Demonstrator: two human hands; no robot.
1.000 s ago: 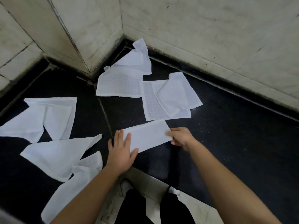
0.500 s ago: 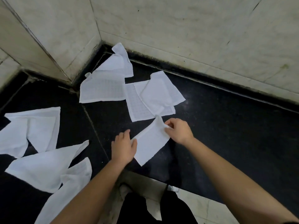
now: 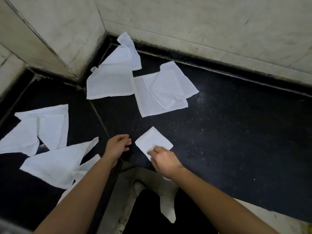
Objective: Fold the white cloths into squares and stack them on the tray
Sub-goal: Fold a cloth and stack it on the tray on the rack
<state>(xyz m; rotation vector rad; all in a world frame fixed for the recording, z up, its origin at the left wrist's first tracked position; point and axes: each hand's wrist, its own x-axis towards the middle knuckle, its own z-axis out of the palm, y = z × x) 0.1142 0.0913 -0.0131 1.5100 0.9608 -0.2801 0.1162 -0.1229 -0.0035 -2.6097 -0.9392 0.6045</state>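
A small folded white square cloth [image 3: 152, 141] lies on the black counter [image 3: 228, 132] just in front of me. My right hand [image 3: 163, 158] rests on its near edge with fingers curled, and seems to pinch the cloth. My left hand [image 3: 118, 146] hovers just left of the cloth with loosely curled fingers and holds nothing. Unfolded white cloths lie around: one [image 3: 111, 76] in the back corner, one [image 3: 162, 92] beside it, others at left [image 3: 43, 127] and near left [image 3: 59, 162]. No tray is in view.
Pale marble walls [image 3: 202, 22] bound the counter at the back and left. The counter's front edge runs near my body, with pale floor [image 3: 128, 191] and my dark trousers below. Bare black surface stretches to the right.
The long folded strip has been folded over into a small square. My left hand let go of it and drew back to the left. My right hand moved to the near edge.
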